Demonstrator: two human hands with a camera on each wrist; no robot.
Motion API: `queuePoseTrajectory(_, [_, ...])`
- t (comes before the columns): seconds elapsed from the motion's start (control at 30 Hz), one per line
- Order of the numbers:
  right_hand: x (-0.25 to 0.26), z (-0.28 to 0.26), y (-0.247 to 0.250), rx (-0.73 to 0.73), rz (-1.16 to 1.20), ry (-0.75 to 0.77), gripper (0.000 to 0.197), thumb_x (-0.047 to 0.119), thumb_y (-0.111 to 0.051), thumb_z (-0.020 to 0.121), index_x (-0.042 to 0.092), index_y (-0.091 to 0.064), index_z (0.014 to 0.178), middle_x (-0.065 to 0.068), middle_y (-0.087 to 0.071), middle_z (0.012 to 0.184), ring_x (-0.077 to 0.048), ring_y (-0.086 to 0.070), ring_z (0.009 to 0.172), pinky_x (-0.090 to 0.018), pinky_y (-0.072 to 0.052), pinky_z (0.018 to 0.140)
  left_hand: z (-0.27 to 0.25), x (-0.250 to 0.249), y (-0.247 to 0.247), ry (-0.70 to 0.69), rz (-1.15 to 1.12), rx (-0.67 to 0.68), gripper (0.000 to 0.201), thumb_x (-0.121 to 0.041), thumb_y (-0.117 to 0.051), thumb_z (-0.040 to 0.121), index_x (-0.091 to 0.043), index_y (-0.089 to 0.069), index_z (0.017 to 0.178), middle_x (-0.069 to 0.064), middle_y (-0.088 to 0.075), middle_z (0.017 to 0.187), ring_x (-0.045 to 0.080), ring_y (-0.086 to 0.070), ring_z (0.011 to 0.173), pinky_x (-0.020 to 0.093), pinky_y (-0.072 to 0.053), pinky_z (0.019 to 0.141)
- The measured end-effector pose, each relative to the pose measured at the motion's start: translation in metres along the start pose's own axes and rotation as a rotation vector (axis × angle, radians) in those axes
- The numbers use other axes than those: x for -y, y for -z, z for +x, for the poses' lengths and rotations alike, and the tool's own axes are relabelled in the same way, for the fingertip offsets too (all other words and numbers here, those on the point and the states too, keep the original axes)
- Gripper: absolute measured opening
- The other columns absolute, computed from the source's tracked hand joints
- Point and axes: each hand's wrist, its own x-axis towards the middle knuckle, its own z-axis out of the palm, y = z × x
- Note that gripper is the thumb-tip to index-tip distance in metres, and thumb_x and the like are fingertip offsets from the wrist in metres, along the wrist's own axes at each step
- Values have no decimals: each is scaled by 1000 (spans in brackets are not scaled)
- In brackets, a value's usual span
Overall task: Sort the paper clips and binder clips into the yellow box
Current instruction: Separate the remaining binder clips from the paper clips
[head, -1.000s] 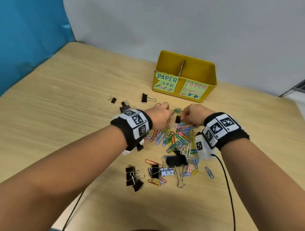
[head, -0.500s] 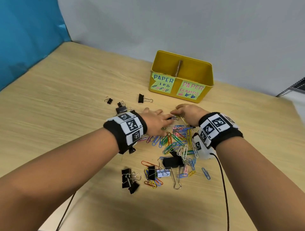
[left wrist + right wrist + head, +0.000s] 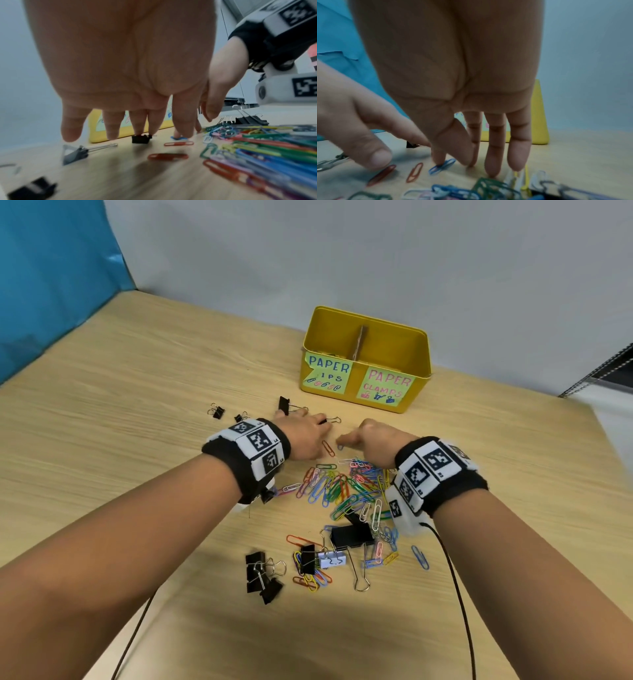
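Observation:
The yellow box [image 3: 420,378] stands at the back with a cardboard divider [image 3: 358,342]; its left label reads paper clips, its right label paper clamps. A heap of coloured paper clips [image 3: 342,487] lies in front of me. My left hand [image 3: 317,423] reaches forward with straight fingers, and its fingertips [image 3: 142,129] touch a small black binder clip [image 3: 139,139]. My right hand [image 3: 346,441] points left just beside it, fingers straight down. Its fingertip [image 3: 438,158] presses on a blue paper clip [image 3: 442,167]. Two red paper clips [image 3: 414,172] lie between the hands.
Black binder clips lie scattered: one [image 3: 286,405] beyond my left hand, two small ones [image 3: 216,410] further left, a large one [image 3: 352,535] and a cluster [image 3: 262,573] near me. A black cable [image 3: 459,594] trails from my right wrist. A blue screen [image 3: 51,285] stands at the left.
My hands were together above the heap, holding clips. They came down to the table and parted: the left went to the small binder clip, the right to the blue paper clip.

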Motion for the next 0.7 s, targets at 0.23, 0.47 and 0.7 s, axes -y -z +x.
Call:
queuePoseTrajectory(0.23, [-16, -11, 6, -89, 25, -175, 41, -1, -40, 90, 13, -63, 121, -9, -58, 132, -25, -53, 121, -32, -42, 104, -1, -23, -2, -200, -249, -78, 75, 0, -43, 89, -24, -5, 150, 5, -7, 158, 29, -9, 145, 45, -18, 119])
queuePoseTrajectory(0.47, [-24, -25, 2, -97, 352, -91, 34, -2, -48, 87, 14, -68, 109, -5, -63, 109, -20, -56, 101, -28, -44, 88, 6, -31, -8, -177, -179, -26, 64, -6, -40, 91, -22, -15, 148, 12, -18, 153, 35, -22, 139, 48, -28, 114])
queuePoseTrajectory(0.7, [-45, -38, 0, 62, 343, -131, 16, 7, -62, 82, 20, -70, 89, 4, -59, 73, -7, -51, 63, -20, -40, 55, 4, -48, -14, -306, -18, 110, 68, -24, -39, 97, -17, 2, 150, 9, 8, 159, 30, 4, 147, 43, -6, 121])
